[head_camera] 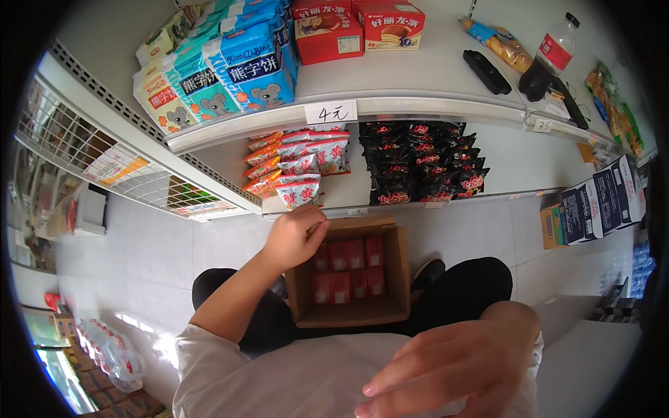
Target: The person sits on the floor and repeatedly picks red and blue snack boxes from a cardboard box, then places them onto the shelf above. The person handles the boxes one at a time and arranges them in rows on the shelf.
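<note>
My left hand [297,237] is loosely curled just below the silver snack packets [298,192], over the top left corner of an open cardboard box [400,271]. Its palm side is hidden, so I cannot tell whether it grips anything. Inside the box, which stands on the floor between my legs, are two rows of red packages [339,286]. Close to the camera, in front of my shirt, is my right hand [444,371], blurred, with its fingers apart and nothing visible in it.
The lower shelf [342,189] bears orange packets [263,180] and black packets [428,162]. Above it stand biscuit packs [256,68], red pie boxes [389,26], a drink bottle [558,44] and a black case [486,71]. Dark cartons [603,201] sit at right; a wire rack [120,162] borders the left.
</note>
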Demonstrator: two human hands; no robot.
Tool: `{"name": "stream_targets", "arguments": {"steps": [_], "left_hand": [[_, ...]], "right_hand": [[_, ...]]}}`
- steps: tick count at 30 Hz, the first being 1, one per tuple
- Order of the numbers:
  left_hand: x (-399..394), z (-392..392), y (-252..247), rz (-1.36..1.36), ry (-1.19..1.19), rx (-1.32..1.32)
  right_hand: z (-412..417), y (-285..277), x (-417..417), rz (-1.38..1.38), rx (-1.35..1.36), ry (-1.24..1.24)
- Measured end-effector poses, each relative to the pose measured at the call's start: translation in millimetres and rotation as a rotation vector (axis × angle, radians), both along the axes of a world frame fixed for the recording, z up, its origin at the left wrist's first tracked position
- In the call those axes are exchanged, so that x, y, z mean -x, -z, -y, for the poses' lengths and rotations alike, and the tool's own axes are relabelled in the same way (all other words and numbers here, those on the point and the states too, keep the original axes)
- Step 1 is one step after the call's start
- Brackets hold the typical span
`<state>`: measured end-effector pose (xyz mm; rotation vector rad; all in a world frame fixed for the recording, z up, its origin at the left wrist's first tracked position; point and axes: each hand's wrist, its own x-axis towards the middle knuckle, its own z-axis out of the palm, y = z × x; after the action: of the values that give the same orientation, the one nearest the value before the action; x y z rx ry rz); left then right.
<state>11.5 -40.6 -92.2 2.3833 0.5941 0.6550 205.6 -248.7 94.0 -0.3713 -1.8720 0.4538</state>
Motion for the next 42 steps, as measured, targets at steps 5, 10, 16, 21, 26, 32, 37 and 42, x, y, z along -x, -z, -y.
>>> {"name": "stream_targets", "arguments": {"steps": [5, 10, 16, 21, 26, 32, 37, 42], "left_hand": [[-23, 4, -33, 0.054, 0.049, -0.148], [-60, -7, -73, 0.199, 0.095, -0.207], [-138, -58, -133, 0.253, 0.075, -0.503], [-187, -126, -158, -0.071, -0.336, -0.785], [-213, -152, -176, -0.611, -0.560, -0.652], [-222, -164, -207, -0.820, -0.483, -0.586], [-225, -170, -221, -0.931, -0.406, -0.547], [-230, -175, -218, -0.952, -0.460, -0.617]], "right_hand": [[18, -2, -40, 0.041, 0.252, -0.185], [14, 11, -38, -0.158, 0.054, -0.142], [16, 20, -28, -0.289, -0.043, -0.104], [12, 22, -42, -0.300, -0.086, -0.220], [15, 21, -71, -0.322, 0.311, -0.045], [-42, 76, -111, -0.464, 0.678, 0.500], [-71, 108, -134, -0.507, 0.772, 0.570], [-82, 119, -131, -0.490, 0.824, 0.594]]}}
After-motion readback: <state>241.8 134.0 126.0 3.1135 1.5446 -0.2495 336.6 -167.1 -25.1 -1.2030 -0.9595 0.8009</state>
